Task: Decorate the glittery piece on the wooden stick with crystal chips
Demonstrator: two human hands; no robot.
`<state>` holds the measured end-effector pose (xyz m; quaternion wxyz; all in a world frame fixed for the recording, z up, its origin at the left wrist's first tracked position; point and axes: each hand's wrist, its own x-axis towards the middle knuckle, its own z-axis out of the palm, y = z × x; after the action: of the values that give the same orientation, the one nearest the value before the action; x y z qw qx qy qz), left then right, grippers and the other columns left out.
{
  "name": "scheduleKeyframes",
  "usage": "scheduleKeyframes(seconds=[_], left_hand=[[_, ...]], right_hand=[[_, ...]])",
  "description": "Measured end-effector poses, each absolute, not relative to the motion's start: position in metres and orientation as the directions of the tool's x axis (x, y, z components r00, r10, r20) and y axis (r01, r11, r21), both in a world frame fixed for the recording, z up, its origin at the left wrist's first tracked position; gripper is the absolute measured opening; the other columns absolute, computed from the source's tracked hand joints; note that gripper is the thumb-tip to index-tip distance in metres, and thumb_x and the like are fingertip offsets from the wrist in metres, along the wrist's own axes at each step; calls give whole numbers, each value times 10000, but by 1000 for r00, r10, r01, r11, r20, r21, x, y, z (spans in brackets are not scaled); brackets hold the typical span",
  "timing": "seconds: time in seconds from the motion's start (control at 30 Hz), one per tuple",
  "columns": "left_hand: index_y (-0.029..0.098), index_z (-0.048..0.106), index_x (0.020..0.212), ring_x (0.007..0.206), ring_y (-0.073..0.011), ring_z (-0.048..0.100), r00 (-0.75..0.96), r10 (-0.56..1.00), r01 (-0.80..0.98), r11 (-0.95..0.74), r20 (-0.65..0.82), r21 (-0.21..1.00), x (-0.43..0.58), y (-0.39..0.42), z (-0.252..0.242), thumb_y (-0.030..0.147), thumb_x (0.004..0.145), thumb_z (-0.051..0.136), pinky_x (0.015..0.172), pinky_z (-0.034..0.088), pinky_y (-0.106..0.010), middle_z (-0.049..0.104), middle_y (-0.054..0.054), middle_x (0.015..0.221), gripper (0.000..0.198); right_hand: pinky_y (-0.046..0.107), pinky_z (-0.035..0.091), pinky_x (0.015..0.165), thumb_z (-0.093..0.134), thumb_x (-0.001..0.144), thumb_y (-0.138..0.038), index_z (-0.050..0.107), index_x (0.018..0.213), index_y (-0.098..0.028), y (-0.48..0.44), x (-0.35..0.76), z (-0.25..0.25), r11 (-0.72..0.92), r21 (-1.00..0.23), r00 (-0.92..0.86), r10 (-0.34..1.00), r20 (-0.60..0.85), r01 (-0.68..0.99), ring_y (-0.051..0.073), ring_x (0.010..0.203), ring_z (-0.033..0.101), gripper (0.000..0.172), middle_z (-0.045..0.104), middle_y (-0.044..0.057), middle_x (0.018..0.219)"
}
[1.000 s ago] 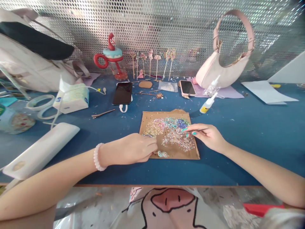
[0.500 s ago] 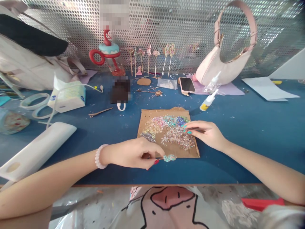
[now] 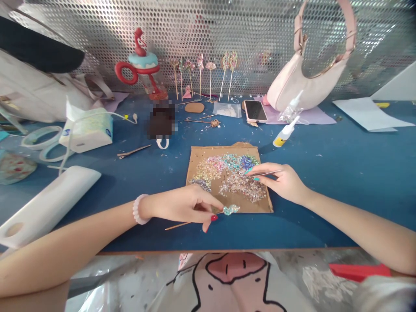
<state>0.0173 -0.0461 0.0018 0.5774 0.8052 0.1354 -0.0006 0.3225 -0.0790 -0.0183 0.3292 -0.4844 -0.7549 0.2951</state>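
Before me stands a perforated metal wall (image 3: pixel 195 26), catching bright glints of light; my blue tabletop (image 3: pixel 344 177) reaches towards it, above a grey, littered floor (image 3: pixel 146 271).

Thin stick (image 3: pixel 177 225) — its middle out of sight behind the left hand (image 3: pixel 185 204).

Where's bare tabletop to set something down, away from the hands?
Widest: the blue table, nearly bare between the white papers, yellow-labelled bottle and right hand. Smaller: left of the cardboard, between the clip and left hand. Crowded: along the mesh wall, with cup, phone, handbag; and the glitter-strewn cardboard.
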Motion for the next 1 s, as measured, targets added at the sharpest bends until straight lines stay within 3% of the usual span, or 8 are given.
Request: scheduleKeyframes(seconds=[0.13,0.3,0.43,0.57,0.8,1.0], left_hand=[[145,638,1236,460,-94,442,964,183,239,-262,-195,935,17,-45,4,250,959,557,447,326,-186,738,-32,721,307],[155,578,1340,520,-109,523,973,175,192,-273,-147,943,15,-44,1,229,955,565,502,387,-189,743,-35,740,392],[150,540,1369,510,-108,517,980,164,152,-269,-111,951,15,-44,-1,189,977,533,480,365,-189,734,-37,725,395],[133,498,1386,535,-117,538,986,147,117,-259,-81,959,15,-43,-2,188,984,504,502,377,-197,723,-40,711,406],[128,486,1380,467,-96,452,973,172,196,-249,-156,949,15,-43,1,185,971,495,434,310,-176,699,-4,675,413],[121,523,1339,472,-100,470,968,182,226,-313,-175,923,17,-43,4,190,954,489,434,325,-169,697,2,658,392]], right_hand=[[348,624,828,599,885,-283,664,1002,-217,-78,323,-23,353,-814,-304,925,228,461,207,948,741,150,751,77,1058],[343,621,763,649,859,-340,591,909,-214,-76,323,-27,331,-850,-245,938,246,410,210,906,745,148,736,86,1057],[309,607,689,656,856,-345,605,879,-207,-78,322,-23,312,-833,-262,942,210,456,204,844,744,149,749,82,979],[293,600,718,651,865,-304,625,889,-212,-82,319,-20,355,-808,-304,925,230,469,187,846,744,98,760,69,955],[311,585,733,626,888,-317,652,902,-220,-90,315,-22,397,-760,-313,912,264,515,193,857,730,102,759,72,948],[296,585,725,612,900,-302,657,945,-235,-93,314,-26,415,-765,-362,897,253,493,185,869,730,92,753,63,973]])
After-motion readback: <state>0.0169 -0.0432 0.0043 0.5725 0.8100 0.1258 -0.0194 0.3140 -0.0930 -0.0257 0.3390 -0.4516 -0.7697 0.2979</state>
